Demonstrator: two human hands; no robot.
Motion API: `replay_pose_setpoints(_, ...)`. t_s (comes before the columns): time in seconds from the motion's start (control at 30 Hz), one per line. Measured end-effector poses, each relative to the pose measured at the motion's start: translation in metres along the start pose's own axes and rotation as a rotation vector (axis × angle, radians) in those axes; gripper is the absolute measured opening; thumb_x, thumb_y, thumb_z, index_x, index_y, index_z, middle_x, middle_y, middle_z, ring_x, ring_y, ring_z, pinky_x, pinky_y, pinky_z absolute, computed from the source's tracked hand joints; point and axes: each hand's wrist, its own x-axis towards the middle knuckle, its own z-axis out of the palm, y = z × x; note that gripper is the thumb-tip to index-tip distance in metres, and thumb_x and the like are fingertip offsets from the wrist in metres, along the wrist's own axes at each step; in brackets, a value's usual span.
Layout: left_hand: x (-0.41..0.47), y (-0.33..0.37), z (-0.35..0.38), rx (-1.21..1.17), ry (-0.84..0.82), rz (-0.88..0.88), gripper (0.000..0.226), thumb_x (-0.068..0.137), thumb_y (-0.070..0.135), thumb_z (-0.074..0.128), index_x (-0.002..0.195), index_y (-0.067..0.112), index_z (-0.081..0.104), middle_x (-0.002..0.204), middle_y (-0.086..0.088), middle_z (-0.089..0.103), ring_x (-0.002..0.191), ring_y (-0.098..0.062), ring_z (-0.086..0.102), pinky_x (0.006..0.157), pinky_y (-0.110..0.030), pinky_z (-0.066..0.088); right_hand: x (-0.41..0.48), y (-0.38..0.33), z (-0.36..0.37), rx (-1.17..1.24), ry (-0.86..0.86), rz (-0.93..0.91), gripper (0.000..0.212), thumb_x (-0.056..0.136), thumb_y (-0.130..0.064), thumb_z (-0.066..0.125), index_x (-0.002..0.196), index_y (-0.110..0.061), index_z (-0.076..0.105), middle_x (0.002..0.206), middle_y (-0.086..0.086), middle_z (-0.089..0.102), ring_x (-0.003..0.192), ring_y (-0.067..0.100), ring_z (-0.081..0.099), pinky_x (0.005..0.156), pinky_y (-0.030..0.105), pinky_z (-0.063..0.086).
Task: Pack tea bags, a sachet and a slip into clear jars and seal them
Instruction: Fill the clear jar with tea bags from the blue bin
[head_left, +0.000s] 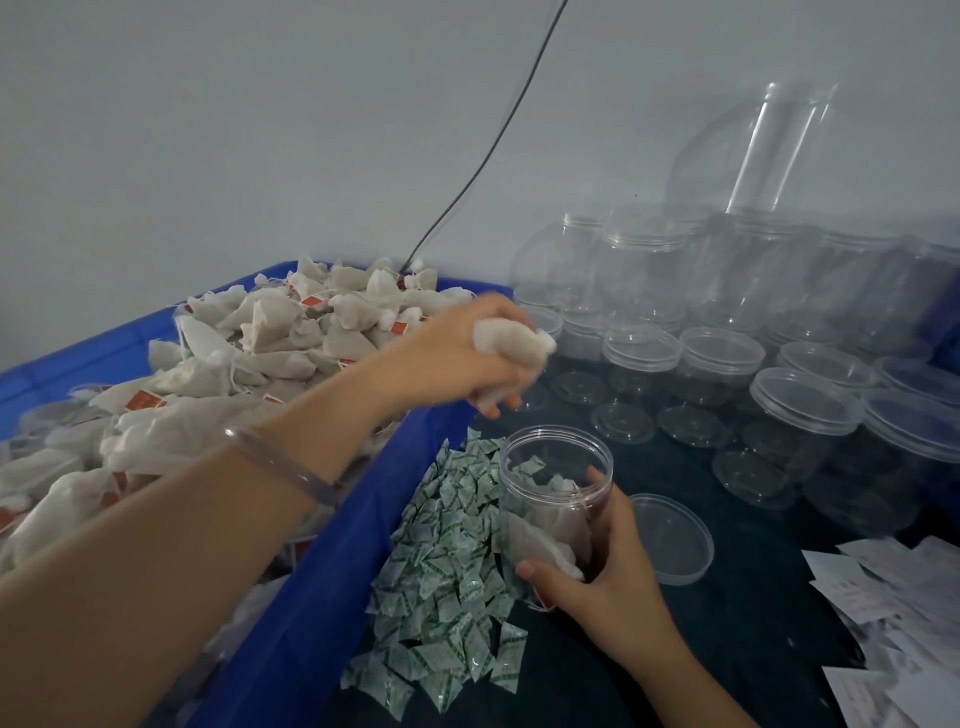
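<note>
Soft, cool, even light is filling the scene, seemingly from overhead, and shadows are lying faint on the dark tabletop (753, 639). The grey wall (208, 130) is shading darker toward its lower left. Motion blur is smearing the left hand (457, 358) and the tea bags (511, 338) it is gripping, while the open jar (519, 483) in the right hand (608, 577) is showing fairly crisp. Pale glare streaks are running down the stacked clear jars (763, 150), which are looking hazy. Wide-angle distortion is bending the blue crate (332, 561) rim, and the paper slips (883, 597) are blurring at the right edge.
</note>
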Motion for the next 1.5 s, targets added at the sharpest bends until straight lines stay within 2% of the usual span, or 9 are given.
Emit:
replay_pose_setpoints(0.13,0.002,-0.002,0.037,0.7,-0.199,0.112,0.019,0.083,0.021,0.064,0.101,0.027,0.063,0.1,0.013,0.065,0.091,-0.006,0.062,0.077,-0.024,0.051,0.0,-0.002,0.0,0.028,-0.013,0.001,0.086,0.054,-0.039,0.086,0.119,-0.067,0.037,0.123,-0.035,0.054,0.115,-0.007,0.055,0.084,0.009,0.047)
replay_pose_setpoints(0.3,0.004,0.002,0.031,0.492,-0.243,0.036,0.021,0.079,0.05,0.07,0.095,0.039,0.06,0.098,0.02,0.064,0.078,0.012,0.058,0.062,-0.007,0.042,0.001,0.002,-0.001,0.021,-0.006,-0.008,0.09,0.054,-0.038,0.087,0.129,-0.052,0.04,0.125,-0.029,0.056,0.116,-0.004,0.056,0.086,0.01,0.048)
replay_pose_setpoints(0.47,0.018,-0.043,-0.025,0.833,0.338,-0.139,0.022,0.098,0.024,0.048,0.112,0.013,0.062,0.105,-0.004,0.065,0.093,-0.018,0.06,0.077,-0.029,0.047,0.001,0.001,0.0,0.004,-0.011,-0.011,0.084,0.051,-0.041,0.089,0.113,-0.07,0.041,0.118,-0.033,0.058,0.108,-0.006,0.059,0.079,0.006,0.048)
replay_pose_setpoints(0.63,0.007,-0.096,-0.062,1.107,0.178,-0.48,0.05,0.096,0.02,0.049,0.142,0.007,0.033,0.143,-0.018,0.039,0.13,-0.033,0.039,0.106,-0.046,0.037,0.0,0.001,-0.001,0.013,-0.011,-0.005,0.085,0.05,-0.042,0.088,0.111,-0.075,0.039,0.117,-0.036,0.057,0.107,-0.009,0.059,0.078,0.004,0.047)
replay_pose_setpoints(0.93,0.012,-0.1,-0.059,1.18,0.234,-0.552,0.037,0.095,0.031,0.056,0.123,0.007,0.055,0.132,-0.014,0.047,0.121,-0.03,0.046,0.1,-0.044,0.045,0.0,0.002,0.0,-0.001,-0.001,-0.01,0.085,0.051,-0.043,0.089,0.111,-0.076,0.038,0.118,-0.038,0.055,0.109,-0.01,0.057,0.079,0.003,0.045)
replay_pose_setpoints(1.07,0.012,-0.097,-0.051,1.179,0.269,-0.532,0.049,0.092,0.018,0.058,0.136,0.013,0.038,0.127,-0.013,0.055,0.116,-0.03,0.051,0.086,-0.041,0.047,0.0,0.002,0.0,-0.002,-0.003,-0.009,0.085,0.051,-0.042,0.089,0.11,-0.076,0.038,0.117,-0.039,0.055,0.109,-0.011,0.057,0.078,0.002,0.045)
replay_pose_setpoints(1.3,0.012,-0.099,-0.049,1.371,0.229,-0.579,0.041,0.09,0.041,0.061,0.122,0.014,0.057,0.14,-0.015,0.04,0.132,-0.03,0.035,0.101,-0.041,0.039,-0.001,0.0,-0.001,0.001,-0.008,-0.003,0.084,0.052,-0.04,0.088,0.109,-0.076,0.038,0.118,-0.039,0.054,0.108,-0.011,0.057,0.078,0.002,0.045)
replay_pose_setpoints(1.4,0.01,-0.099,-0.051,1.236,0.232,-0.542,0.034,0.083,0.048,0.066,0.09,0.018,0.053,0.114,-0.007,0.059,0.108,-0.027,0.053,0.087,-0.039,0.048,-0.001,0.0,-0.001,0.002,-0.013,0.005,0.083,0.053,-0.039,0.088,0.109,-0.075,0.039,0.117,-0.038,0.056,0.107,-0.011,0.058,0.078,0.002,0.045)
replay_pose_setpoints(1.5,0.008,-0.096,-0.054,1.123,0.318,-0.505,0.042,0.079,0.044,0.071,0.097,0.018,0.043,0.1,-0.005,0.059,0.09,-0.025,0.054,0.071,-0.036,0.045,0.0,0.001,-0.001,-0.001,-0.011,0.017,0.082,0.052,-0.041,0.089,0.108,-0.075,0.039,0.118,-0.037,0.056,0.108,-0.009,0.058,0.078,0.004,0.046)
